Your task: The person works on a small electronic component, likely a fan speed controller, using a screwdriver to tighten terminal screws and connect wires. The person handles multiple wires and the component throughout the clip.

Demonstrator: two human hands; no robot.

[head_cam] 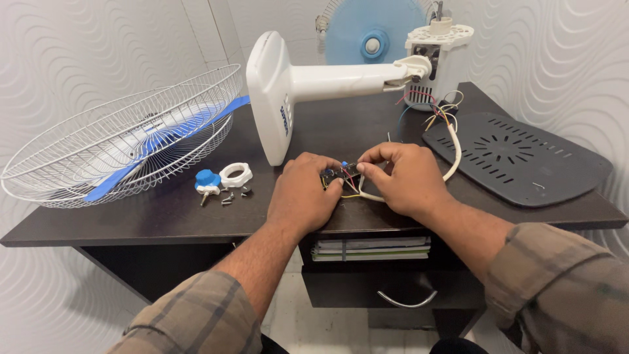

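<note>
In the middle of the frame my left hand point(303, 196) and my right hand point(401, 180) meet over a small dark switch part point(339, 174) with thin coloured wires; the fingers of both hands are closed together on it, the left ones from the left side, the right ones pinching from the right; the part stays just above the dark table point(164, 213), near its front edge. A white cable point(452, 154) passes under my right hand and goes up to the white motor housing point(438, 56) in the upper middle, where a bundle of loose coloured wires point(429, 108) hangs out.

I judge the danger is in these wires; they look thin, and if I pull the part toward me too strongly, one can break off at its joint, or the white cable can drag on the housing. The white fan base point(274, 98) lies on its side just above my left hand, its arm reaching right to the housing; a push from my knuckles can shift it.

At the left of my hands, a blue knob point(207, 178), a white ring nut point(236, 174) and some small screws point(230, 196) lie loose near the wire fan guard point(118, 137); a careless elbow can send the screws off the table. The dark rear cover point(517, 157) rests at the right.
</note>
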